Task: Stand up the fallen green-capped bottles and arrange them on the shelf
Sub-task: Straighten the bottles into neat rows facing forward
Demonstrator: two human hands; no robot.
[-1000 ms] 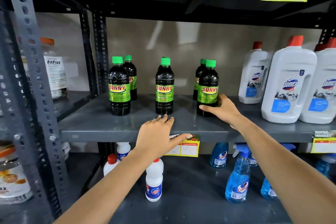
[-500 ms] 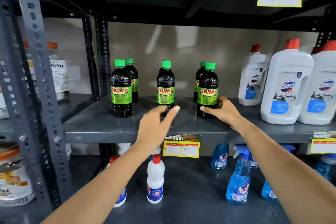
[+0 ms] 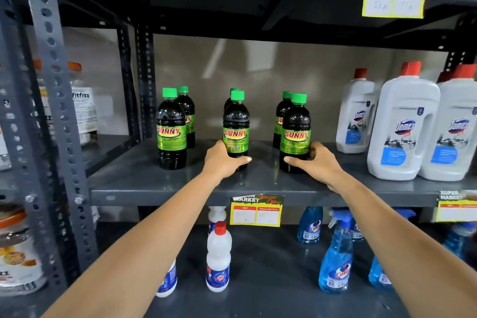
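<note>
Several dark green-capped SUNNY bottles stand upright on the grey shelf (image 3: 160,183) in three front-and-back pairs. My left hand (image 3: 223,160) is wrapped around the base of the front middle bottle (image 3: 235,124). My right hand (image 3: 313,162) grips the base of the front right bottle (image 3: 295,131). The front left bottle (image 3: 171,131) stands alone, untouched, with another bottle (image 3: 187,108) right behind it. The rear bottles of the middle and right pairs are mostly hidden by the front ones.
White Domex jugs (image 3: 402,126) with red caps fill the shelf's right side. A price tag (image 3: 255,210) hangs on the shelf's front edge. Below stand white bleach bottles (image 3: 218,258) and blue spray bottles (image 3: 335,258). A perforated steel upright (image 3: 55,111) rises at left.
My left hand rose from the shelf's front edge and closed around the front middle bottle. My right hand stayed on the front right bottle.
</note>
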